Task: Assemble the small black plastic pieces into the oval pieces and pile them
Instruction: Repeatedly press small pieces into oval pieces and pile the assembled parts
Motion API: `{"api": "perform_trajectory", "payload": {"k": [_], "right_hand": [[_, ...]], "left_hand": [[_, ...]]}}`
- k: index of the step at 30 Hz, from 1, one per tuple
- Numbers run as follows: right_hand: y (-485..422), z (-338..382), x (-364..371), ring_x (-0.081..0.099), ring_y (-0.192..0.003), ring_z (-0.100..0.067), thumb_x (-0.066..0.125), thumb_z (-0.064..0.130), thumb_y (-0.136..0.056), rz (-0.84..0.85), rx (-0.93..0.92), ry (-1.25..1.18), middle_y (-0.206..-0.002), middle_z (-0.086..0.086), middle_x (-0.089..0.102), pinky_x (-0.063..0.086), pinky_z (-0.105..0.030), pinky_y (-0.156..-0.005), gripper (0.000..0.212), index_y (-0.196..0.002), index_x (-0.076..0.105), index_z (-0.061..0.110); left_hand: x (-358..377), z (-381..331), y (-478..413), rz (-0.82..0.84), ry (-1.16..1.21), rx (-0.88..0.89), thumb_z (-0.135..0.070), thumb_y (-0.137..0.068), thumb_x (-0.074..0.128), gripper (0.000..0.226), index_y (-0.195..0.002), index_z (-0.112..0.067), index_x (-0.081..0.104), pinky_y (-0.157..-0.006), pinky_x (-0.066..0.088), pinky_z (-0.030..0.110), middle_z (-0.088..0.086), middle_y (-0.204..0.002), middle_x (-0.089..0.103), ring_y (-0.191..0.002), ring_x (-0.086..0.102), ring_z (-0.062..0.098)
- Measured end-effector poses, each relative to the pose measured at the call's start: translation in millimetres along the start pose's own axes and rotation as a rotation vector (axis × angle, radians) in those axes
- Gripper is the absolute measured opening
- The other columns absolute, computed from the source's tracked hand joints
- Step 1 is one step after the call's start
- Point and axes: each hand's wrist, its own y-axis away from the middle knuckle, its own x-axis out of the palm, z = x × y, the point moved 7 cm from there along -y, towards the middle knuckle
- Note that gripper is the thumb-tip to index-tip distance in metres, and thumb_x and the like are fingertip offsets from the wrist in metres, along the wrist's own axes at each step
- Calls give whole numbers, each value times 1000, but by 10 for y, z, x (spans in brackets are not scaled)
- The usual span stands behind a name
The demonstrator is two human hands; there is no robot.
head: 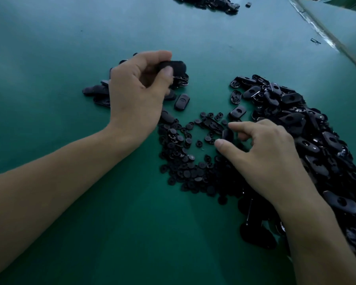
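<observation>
The green table (74, 233) carries everything. Its biggest load is the heap of oval pieces (308, 128), banked along the person's right side and running from the far middle down past the right wrist. Next in size is the scatter of small black pieces (185, 167), round buttons spread in the middle between the two arms. Smaller again is the low pile of ovals (97, 91) at the left, half hidden behind the left hand (136, 93). A second pile (210, 3) lies far off at the top edge.

The left hand hangs just above that low pile, fingers curled. Thumb and forefinger pinch one oval (176, 66) with its long axis running across the table. Whether a button is already seated in it I cannot tell, but it looks ready to be dropped, and the pile is directly beneath and beside it.

The right hand (269, 159) is the one nearer the buttons. Its thumb and forefinger pinch another oval (227, 135), which stands nearly on end with its long axis pointing away from the person, and the other fingers are loosely bent. The buttons lie just to its left and slightly nearer the person, so a short reach that way should fetch one.
</observation>
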Motion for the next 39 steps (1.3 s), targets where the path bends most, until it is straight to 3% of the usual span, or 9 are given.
{"api": "perform_trajectory", "payload": {"k": [4,10,15,18,21,26,30,35,39], "right_hand": [[-2,0,-10,52,-102,-21,69,48,-86,-15,-18,-42,-96,4,57,36,-28,-83,43,-125,68,29],[-5,26,-82,59,-70,0,78,23,-86,-133,-73,-281,-74,15,61,44,-7,-62,18,-100,70,30],[-21,0,-171,67,-71,-7,81,23,-84,-214,-76,-518,-77,10,70,54,-19,-69,25,-104,71,34],[-33,-15,-176,73,-72,-12,79,16,-85,-213,-60,-672,-79,4,74,57,-23,-69,20,-95,70,30],[-45,-10,-139,74,-70,-17,74,5,-88,-169,-35,-859,-79,-6,73,56,-21,-64,15,-88,66,17],[-46,27,-49,75,-71,-21,72,4,-89,-70,24,-1095,-78,-7,75,56,-22,-63,12,-88,65,14],[-51,48,-47,73,-70,-14,73,6,-88,-63,-2,-1060,-75,-2,75,50,-17,-58,12,-87,66,16],[-38,57,-95,73,-71,-10,72,12,-91,-152,-39,-880,-75,4,75,50,-17,-60,12,-87,68,22],[-9,53,-155,69,-76,-1,73,22,-91,-271,-82,-506,-76,18,70,54,-16,-70,11,-90,70,33]], "left_hand": [[-64,206,-102,-28,-48,-121,-8,-95,62,28,-121,-16,68,-71,57,23,1,-101,70,-71,70,5],[-60,278,-143,-3,-175,-118,-8,-96,60,40,-135,-10,61,-69,55,20,3,-104,70,-62,66,1],[-84,246,-131,-15,-290,-87,-7,-90,64,57,-145,-12,50,-98,53,31,-7,-108,49,-84,55,4],[-74,48,-68,-29,-341,51,-12,-87,65,46,-131,-27,62,-83,50,16,-17,-100,44,-71,47,-1],[63,-215,88,85,-289,232,-15,-90,68,23,-109,-27,68,-63,40,12,-8,-90,59,-64,49,3],[320,-390,359,391,-409,379,-31,-90,70,25,-112,-19,73,-68,40,13,-14,-81,67,-76,55,6],[384,-368,436,452,-477,337,-36,-89,67,20,-101,-23,77,-70,52,32,-14,-79,67,-77,60,8],[371,-314,385,445,-268,237,-15,-90,74,9,-99,-13,76,-64,40,6,-15,-80,69,-66,60,-7],[314,-251,306,401,-190,156,-14,-93,70,6,-98,-16,73,-55,37,6,-16,-76,65,-55,54,-5]]}}
